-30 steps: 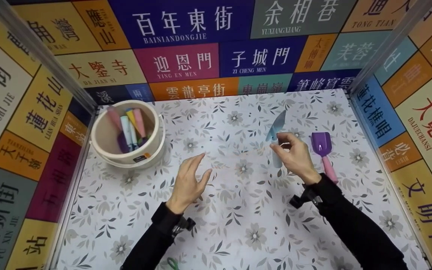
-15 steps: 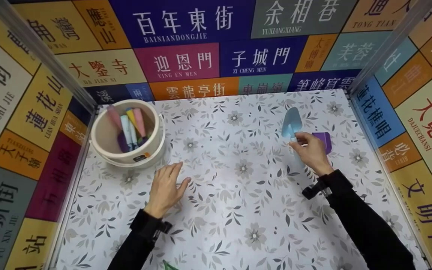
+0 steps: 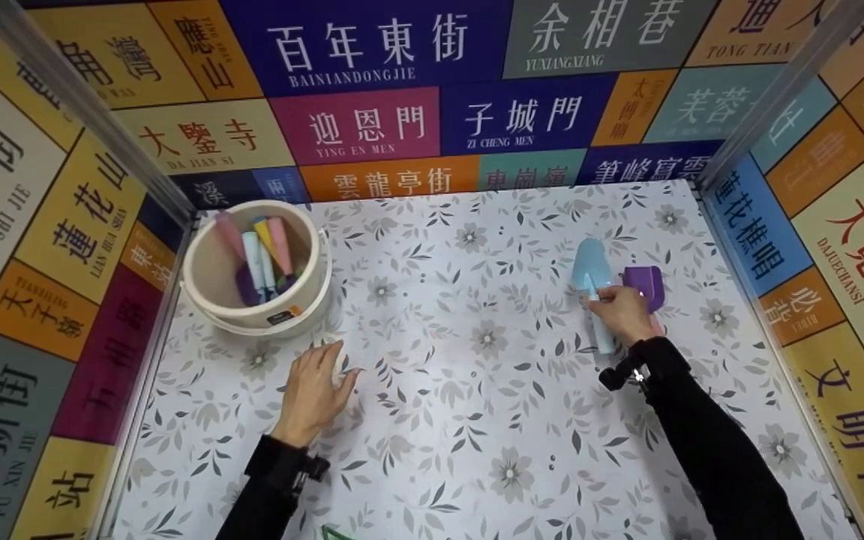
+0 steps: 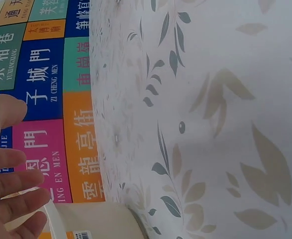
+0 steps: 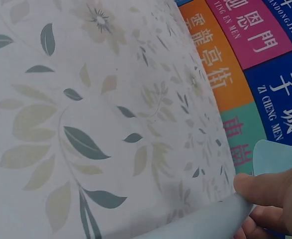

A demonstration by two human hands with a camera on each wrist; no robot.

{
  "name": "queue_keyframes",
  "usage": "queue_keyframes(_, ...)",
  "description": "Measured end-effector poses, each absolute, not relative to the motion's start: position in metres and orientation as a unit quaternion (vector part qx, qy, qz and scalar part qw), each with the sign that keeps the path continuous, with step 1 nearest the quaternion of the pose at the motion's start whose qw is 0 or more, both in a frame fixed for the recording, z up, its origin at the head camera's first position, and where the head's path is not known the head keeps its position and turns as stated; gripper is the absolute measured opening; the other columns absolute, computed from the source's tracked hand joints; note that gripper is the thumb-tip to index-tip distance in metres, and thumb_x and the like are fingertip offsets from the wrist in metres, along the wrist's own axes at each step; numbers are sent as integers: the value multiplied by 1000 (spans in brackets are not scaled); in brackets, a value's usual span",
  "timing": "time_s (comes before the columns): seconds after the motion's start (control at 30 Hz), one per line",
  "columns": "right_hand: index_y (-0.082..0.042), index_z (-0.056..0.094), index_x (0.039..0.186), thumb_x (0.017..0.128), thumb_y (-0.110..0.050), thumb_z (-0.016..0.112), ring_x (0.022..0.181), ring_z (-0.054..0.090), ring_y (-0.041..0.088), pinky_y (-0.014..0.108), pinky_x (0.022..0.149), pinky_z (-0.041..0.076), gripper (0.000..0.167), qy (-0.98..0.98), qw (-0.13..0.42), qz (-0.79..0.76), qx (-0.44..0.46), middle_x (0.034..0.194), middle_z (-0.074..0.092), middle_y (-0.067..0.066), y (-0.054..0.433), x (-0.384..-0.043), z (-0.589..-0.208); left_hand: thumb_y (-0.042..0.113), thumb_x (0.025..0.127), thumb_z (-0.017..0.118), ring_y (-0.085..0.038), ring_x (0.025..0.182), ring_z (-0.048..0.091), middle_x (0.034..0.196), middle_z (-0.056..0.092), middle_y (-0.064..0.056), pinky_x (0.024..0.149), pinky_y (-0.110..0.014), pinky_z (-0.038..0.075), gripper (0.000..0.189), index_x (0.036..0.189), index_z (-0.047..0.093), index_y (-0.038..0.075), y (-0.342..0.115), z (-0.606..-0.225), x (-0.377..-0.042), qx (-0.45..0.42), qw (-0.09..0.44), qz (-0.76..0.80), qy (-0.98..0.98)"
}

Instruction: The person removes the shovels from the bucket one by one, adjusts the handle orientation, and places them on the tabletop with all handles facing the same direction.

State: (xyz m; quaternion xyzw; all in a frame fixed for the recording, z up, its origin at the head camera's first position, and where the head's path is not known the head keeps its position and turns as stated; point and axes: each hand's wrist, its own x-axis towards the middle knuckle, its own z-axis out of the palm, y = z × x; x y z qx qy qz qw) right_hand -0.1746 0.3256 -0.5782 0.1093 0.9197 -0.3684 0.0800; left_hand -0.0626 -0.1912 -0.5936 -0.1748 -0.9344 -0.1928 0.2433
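Observation:
My right hand (image 3: 625, 313) pinches a light blue toy trowel (image 3: 592, 262) where its handle meets the blade, close over the floral table. The blade points toward the back wall. In the right wrist view the thumb presses on the trowel's handle (image 5: 205, 219). Just right of it lies a purple toy shovel (image 3: 643, 285), its pink handle mostly hidden behind my hand. My left hand (image 3: 312, 394) hovers over the table with loosely spread fingers, holding nothing. In the left wrist view its fingers (image 4: 24, 191) overlap the bucket (image 4: 101, 219).
A cream bucket (image 3: 199, 277) with several colored toy handles (image 3: 276, 244) inside stands at the back left. Part of a green object (image 3: 336, 532) shows at the front edge. Panels with printed characters (image 3: 372, 45) enclose the table at the back and sides.
My right hand has moved rightward with the trowel, turning its blade face up and lowering it beside the purple shovel. My left hand has drawn back to the left.

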Motion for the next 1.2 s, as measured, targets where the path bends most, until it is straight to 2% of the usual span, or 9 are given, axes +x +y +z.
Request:
queue_keyframes(0.17, 17, 67, 120, 96, -17, 70, 102, 63, 37, 39, 87, 53, 41, 916, 102, -361, 139, 120, 69, 34, 332, -176, -594, 19, 86, 84, -43, 100, 69, 111, 73, -25, 85, -57, 56, 49, 124, 68, -7, -194, -599, -60, -169, 247, -202, -933)
queue_keyframes(0.3, 16, 67, 116, 96, -17, 69, 93, 62, 33, 35, 78, 52, 39, 918, 127, -345, 147, 109, 70, 28, 337, -175, -601, 19, 85, 84, -41, 99, 69, 110, 73, -24, 85, -55, 56, 48, 123, 69, -6, -194, -602, -58, -162, 242, -200, -935)
queue_keyframes(0.4, 15, 67, 118, 97, -20, 68, 91, 61, 30, 31, 73, 50, 41, 918, 151, -334, 150, 108, 69, 25, 340, -174, -604, 19, 85, 84, -41, 99, 68, 110, 73, -24, 85, -55, 55, 48, 123, 68, -6, -194, -603, -56, -159, 236, -203, -937)
queue_keyframes(0.6, 16, 64, 124, 96, -22, 68, 98, 63, 35, 42, 85, 57, 47, 917, 170, -320, 165, 121, 67, 33, 341, -172, -605, 20, 86, 82, -41, 98, 68, 108, 73, -23, 84, -54, 55, 46, 123, 68, -5, -192, -605, -54, -166, 234, -202, -936)
queue_keyframes(0.73, 16, 65, 121, 95, -23, 70, 98, 64, 36, 45, 88, 56, 47, 923, 157, -311, 162, 120, 68, 33, 339, -171, -606, 19, 85, 83, -40, 97, 68, 107, 73, -22, 84, -53, 55, 46, 121, 69, -5, -191, -606, -54, -166, 236, -199, -936)
queue_keyframes(0.97, 17, 65, 118, 94, -22, 70, 91, 63, 33, 39, 78, 54, 46, 927, 148, -310, 149, 112, 70, 30, 339, -170, -608, 20, 85, 84, -39, 94, 69, 105, 74, -20, 83, -52, 56, 42, 118, 71, -2, -191, -608, -51, -163, 228, -194, -940)
queue_keyframes(1.2, 17, 65, 114, 93, -20, 70, 82, 63, 29, 28, 62, 49, 43, 930, 137, -316, 129, 102, 70, 26, 339, -168, -610, 20, 87, 82, -39, 95, 68, 105, 75, -21, 85, -53, 55, 41, 119, 71, -3, -191, -608, -51, -158, 217, -200, -942)
